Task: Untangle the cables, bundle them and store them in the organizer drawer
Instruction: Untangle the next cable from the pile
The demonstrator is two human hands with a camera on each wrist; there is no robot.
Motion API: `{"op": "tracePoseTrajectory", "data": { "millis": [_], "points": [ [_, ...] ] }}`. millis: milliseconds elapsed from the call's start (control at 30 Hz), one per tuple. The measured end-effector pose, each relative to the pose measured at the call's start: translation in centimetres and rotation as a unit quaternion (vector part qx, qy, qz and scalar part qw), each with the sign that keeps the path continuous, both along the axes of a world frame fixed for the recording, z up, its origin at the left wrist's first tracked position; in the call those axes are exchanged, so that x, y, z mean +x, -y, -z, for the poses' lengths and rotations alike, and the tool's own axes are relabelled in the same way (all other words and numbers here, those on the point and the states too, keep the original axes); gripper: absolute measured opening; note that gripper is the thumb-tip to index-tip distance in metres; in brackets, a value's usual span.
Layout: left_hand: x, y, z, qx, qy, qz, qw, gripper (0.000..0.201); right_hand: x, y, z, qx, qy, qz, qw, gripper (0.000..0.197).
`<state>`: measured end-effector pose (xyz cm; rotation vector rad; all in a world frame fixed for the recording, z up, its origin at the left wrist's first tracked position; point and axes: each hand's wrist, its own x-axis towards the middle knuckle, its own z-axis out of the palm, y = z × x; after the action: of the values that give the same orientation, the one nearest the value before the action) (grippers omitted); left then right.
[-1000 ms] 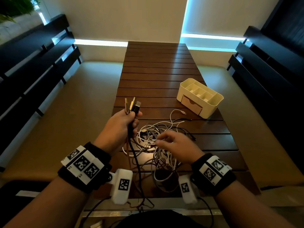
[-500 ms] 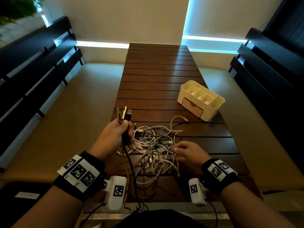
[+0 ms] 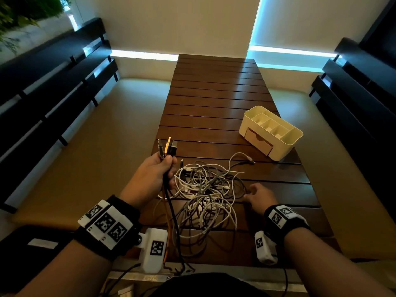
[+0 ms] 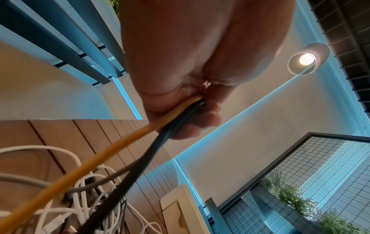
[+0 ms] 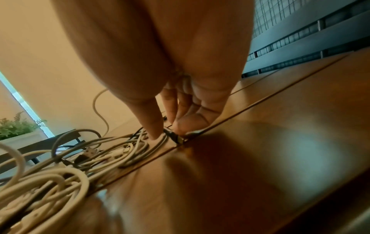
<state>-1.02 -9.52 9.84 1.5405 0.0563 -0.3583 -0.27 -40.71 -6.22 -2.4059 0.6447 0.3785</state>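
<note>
Left hand (image 3: 152, 175) raised above the slatted wooden desk (image 3: 216, 97), fist wrapped around a few cable ends (image 3: 168, 146), plugs pointing up (an orange cable (image 4: 112, 156) and a black cable (image 4: 148, 158) trailing down from the grip toward the near edge). Tangled cables (image 3: 205, 189), mostly white and grey, heaped on the desk between both hands. Right hand (image 3: 260, 195) low at the heap's right edge, thumb and fingertips (image 5: 154, 128) closing on a dark connector (image 5: 173, 137) lying by a slat groove; actual pinch hard to confirm. Cream organizer (image 3: 271, 130) farther back right, well apart from the heap, drawer (image 3: 258, 140) closed.
</note>
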Motion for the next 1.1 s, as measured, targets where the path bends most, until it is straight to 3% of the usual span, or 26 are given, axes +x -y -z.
{"op": "tracePoseTrajectory", "data": {
  "millis": [67, 167, 233, 300, 433, 600, 633, 700, 800, 867, 900, 967, 1033, 1100],
  "points": [
    [0.0, 0.0, 0.0, 0.001, 0.002, 0.002, 1.000, 0.024, 0.0, -0.2, 0.2, 0.017, 0.003, 0.001, 1.000, 0.022],
    [0.1, 0.0, 0.1, 0.005, 0.005, 0.004, 1.000, 0.024, -0.1, -0.9, -0.5, 0.189, 0.047, 0.072, 0.978, 0.010],
    [0.2, -0.1, 0.2, 0.002, 0.000, 0.001, 1.000, 0.024, -0.2, -1.3, -2.0, 0.361, 0.091, 0.141, 0.917, 0.006],
    [0.3, 0.0, 0.2, -0.003, -0.004, -0.002, 1.000, 0.025, -0.1, -1.2, -4.1, 0.478, 0.126, 0.177, 0.851, 0.007],
    [0.5, 0.7, 0.1, -0.005, -0.008, 0.003, 1.000, 0.025, 0.3, -1.1, -8.0, 0.550, 0.165, 0.148, 0.805, 0.014],
    [0.5, 1.1, -0.1, -0.022, -0.016, 0.010, 1.000, 0.025, 0.0, -1.3, -10.4, 0.581, 0.189, 0.115, 0.783, 0.020],
    [0.5, 1.1, 0.0, -0.025, -0.018, 0.009, 0.999, 0.025, 0.0, -1.2, -10.6, 0.575, 0.191, 0.109, 0.788, 0.021],
    [0.6, 1.0, 0.0, -0.027, -0.019, 0.007, 0.999, 0.025, 0.0, -0.9, -10.3, 0.511, 0.183, 0.106, 0.834, 0.015],
    [0.6, 0.9, 0.2, -0.022, -0.016, 0.007, 1.000, 0.025, 0.5, 0.1, -8.7, 0.290, 0.139, 0.119, 0.939, 0.008],
    [0.6, 0.7, 0.2, -0.020, -0.015, 0.007, 1.000, 0.025, 0.8, 0.4, -7.4, 0.119, 0.098, 0.115, 0.981, 0.020],
    [0.5, 0.7, 0.2, -0.021, -0.015, 0.007, 1.000, 0.025, 0.8, 0.2, -6.9, 0.062, 0.090, 0.103, 0.989, 0.032],
    [0.6, 0.6, 0.1, -0.024, -0.014, 0.006, 1.000, 0.025, 0.1, -1.5, -6.8, 0.020, 0.152, 0.072, 0.986, 0.044],
    [0.7, 0.3, 0.2, -0.027, -0.013, 0.004, 1.000, 0.025, -0.8, -4.4, -7.3, 0.058, 0.233, -0.009, 0.971, 0.046],
    [0.8, 0.2, 0.3, -0.027, -0.014, 0.004, 1.000, 0.024, -1.8, -7.5, -7.9, 0.110, 0.203, -0.159, 0.960, 0.057]
  ]
}}
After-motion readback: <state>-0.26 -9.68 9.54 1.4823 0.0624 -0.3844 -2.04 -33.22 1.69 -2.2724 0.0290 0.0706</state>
